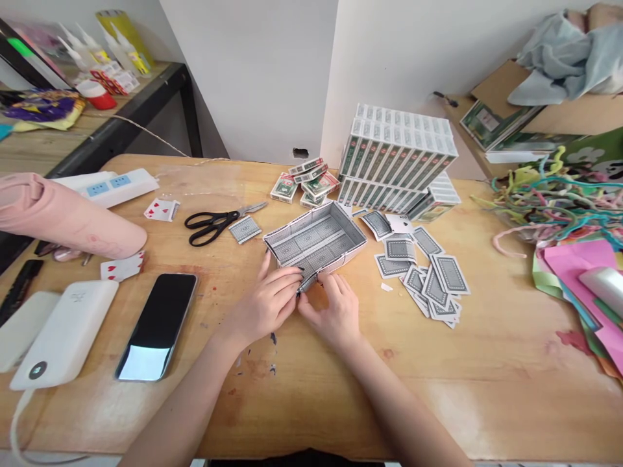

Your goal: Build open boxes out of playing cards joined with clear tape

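An open box made of playing cards [318, 237] rests on the wooden table, its walls and floor showing patterned card backs. At its near left corner, my left hand [272, 292] has its fingers closed over the wall. My right hand [333, 308] pinches the near wall just to the right of that corner. Loose playing cards [435, 282] lie in a scattered pile to the right of the box. Black-handled scissors [221, 224] lie to the left, with a cut card piece [244, 229] beside the blades.
Stacked card packs [396, 159] stand at the back, near several loose packs [311, 181]. On the left are a phone [158, 324], a white power bank [65, 334], a pink roll [73, 214] and a power strip [119, 185]. Pipe cleaners [549, 201] and coloured paper [579, 275] lie right.
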{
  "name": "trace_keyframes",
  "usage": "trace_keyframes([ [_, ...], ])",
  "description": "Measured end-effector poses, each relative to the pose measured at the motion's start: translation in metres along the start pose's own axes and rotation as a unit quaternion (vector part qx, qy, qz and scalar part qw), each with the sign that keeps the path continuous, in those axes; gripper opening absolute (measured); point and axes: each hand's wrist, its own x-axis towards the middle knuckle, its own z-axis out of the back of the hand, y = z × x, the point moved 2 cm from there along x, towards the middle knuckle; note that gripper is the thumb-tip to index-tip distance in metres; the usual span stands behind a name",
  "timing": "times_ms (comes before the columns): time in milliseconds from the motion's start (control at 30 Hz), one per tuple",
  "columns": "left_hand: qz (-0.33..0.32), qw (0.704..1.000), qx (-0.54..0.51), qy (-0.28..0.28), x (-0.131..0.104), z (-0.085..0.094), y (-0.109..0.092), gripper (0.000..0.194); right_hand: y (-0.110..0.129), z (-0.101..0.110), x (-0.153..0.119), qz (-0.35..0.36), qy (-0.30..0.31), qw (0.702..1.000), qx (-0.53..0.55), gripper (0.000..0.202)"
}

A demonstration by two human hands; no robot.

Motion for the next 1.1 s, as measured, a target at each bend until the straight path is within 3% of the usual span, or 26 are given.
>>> trace_keyframes([
  [233,0.016,1.0,-0.002,0.008,0.001,-0.002,0.001,0.025,-0.003,-0.002,-0.006,-0.031,0.022,0.999,0.03,0.025],
  [533,0.039,0.999,-0.008,0.02,0.003,-0.003,0.001,0.018,0.001,-0.012,-0.011,-0.072,-0.012,0.997,0.012,0.027],
  [767,0.038,0.998,-0.012,0.05,0.005,-0.005,0.003,0.018,-0.004,-0.011,-0.012,-0.079,0.018,0.996,0.035,0.031],
  [1100,0.04,0.997,0.026,0.059,0.006,-0.008,0.004,0.014,-0.003,-0.012,-0.013,-0.067,0.025,0.997,-0.031,0.028],
])
